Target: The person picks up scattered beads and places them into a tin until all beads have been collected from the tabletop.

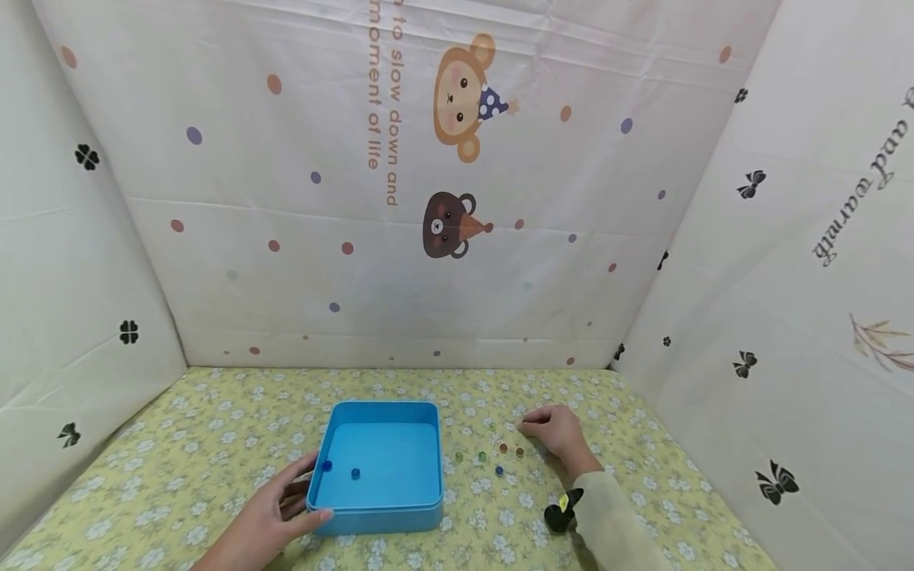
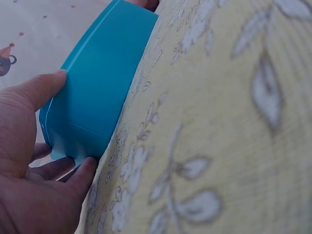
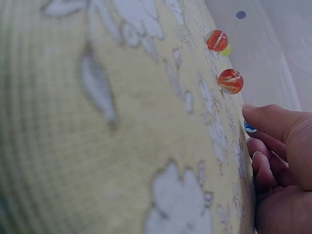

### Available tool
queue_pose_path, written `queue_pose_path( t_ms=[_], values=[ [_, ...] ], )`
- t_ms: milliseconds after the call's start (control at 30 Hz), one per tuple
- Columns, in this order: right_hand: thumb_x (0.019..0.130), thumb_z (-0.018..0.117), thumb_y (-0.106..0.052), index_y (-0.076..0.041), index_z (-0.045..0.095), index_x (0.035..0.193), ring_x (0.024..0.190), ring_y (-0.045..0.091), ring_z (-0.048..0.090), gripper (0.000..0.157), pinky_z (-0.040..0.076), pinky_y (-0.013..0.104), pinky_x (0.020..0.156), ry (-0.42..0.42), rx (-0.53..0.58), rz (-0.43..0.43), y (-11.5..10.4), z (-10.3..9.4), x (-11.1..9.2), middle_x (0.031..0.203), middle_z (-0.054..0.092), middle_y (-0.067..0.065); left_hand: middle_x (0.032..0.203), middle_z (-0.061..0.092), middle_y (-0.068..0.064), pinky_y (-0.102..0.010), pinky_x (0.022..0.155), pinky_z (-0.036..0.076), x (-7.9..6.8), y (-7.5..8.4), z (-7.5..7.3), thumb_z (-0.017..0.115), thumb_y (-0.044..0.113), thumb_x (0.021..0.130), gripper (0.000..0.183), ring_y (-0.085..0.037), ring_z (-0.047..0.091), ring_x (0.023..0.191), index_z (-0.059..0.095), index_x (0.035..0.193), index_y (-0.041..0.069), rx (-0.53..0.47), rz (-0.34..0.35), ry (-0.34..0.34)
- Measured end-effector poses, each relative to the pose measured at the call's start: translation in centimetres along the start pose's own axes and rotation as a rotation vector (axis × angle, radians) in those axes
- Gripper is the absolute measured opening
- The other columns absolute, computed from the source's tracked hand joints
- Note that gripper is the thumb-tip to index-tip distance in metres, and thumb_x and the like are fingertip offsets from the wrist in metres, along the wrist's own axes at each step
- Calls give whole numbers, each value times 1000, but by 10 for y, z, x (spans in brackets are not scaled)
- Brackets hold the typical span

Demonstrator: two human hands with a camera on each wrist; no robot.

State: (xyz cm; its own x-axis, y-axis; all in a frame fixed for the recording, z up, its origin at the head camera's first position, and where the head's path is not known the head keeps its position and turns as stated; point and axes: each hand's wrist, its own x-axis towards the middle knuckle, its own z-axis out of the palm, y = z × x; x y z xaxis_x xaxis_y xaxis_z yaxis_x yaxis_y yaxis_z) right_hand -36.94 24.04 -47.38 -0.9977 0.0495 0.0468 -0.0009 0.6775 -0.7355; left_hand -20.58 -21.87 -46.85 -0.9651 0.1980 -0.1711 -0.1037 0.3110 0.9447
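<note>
Nearest the camera, the left hand [image 1: 274, 507] is curled round a corner of a light-blue, square, plastic-looking box [image 1: 382, 521], judged light, stiff and best steadied there. Inside, two dark-blue glass marbles [image 1: 355, 473] are contained. Beside it, orange, green and blue glass marbles [image 1: 519, 452] are scattered on yellow floral cloth [image 1: 243, 444]. By the right hand [image 1: 560, 438], a blue-and-white marble [image 3: 249, 126], likely hard and slippery, seems narrowly pinched; its middle is best grasped.

One box [image 1: 401, 464] by the left fingers [image 1: 310, 521] holds two marbles [image 1: 355, 473]; near the right fingers [image 1: 539, 415], which pinch one marble [image 3: 249, 127], lie three green [image 1: 481, 457], two orange [image 1: 503, 448], one blue [image 1: 499, 471].
</note>
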Motion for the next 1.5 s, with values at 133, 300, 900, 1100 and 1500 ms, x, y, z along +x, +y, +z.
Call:
queue_pose_path(
  t_ms=[133, 300, 900, 1100, 1500],
  values=[
    [90, 82, -26, -14, 82, 105, 88, 18, 69, 20, 68, 35, 69, 0, 17, 4, 4, 1, 0, 112, 74, 8, 163, 24, -33, -43, 111, 62, 0, 1, 0, 74, 37, 95, 94, -57, 41, 141, 18, 164, 9, -6, -1, -2],
    [91, 81, -27, -14, 82, 103, 87, 18, 69, 17, 67, 33, 67, 0, 67, -7, 8, -1, 1, 108, 75, 6, 162, 25, -34, -44, 110, 62, 0, 1, 0, 74, 38, 95, 94, -57, 41, 140, 18, 164, 9, -2, -6, -3],
    [91, 82, -28, -14, 82, 103, 88, 16, 69, 19, 67, 31, 69, -21, 178, 1, 4, -2, -7, 107, 75, 4, 162, 29, -33, -42, 109, 63, -1, 1, 3, 76, 37, 93, 93, -56, 44, 139, 21, 164, 11, 5, -12, 44],
    [91, 81, -29, -15, 82, 104, 91, 16, 70, 20, 69, 33, 73, -25, 191, 31, -3, -4, -14, 111, 75, 4, 161, 29, -33, -42, 109, 63, -1, 1, 2, 76, 37, 93, 93, -56, 44, 139, 21, 164, 11, -1, -8, 34],
    [92, 80, -30, -14, 81, 107, 99, 17, 70, 23, 70, 38, 82, -25, 198, -23, -10, -7, -25, 115, 75, 4, 162, 27, -32, -43, 110, 62, -1, -2, 1, 76, 38, 93, 94, -56, 43, 140, 20, 164, 11, -12, -1, 21]
  ],
)
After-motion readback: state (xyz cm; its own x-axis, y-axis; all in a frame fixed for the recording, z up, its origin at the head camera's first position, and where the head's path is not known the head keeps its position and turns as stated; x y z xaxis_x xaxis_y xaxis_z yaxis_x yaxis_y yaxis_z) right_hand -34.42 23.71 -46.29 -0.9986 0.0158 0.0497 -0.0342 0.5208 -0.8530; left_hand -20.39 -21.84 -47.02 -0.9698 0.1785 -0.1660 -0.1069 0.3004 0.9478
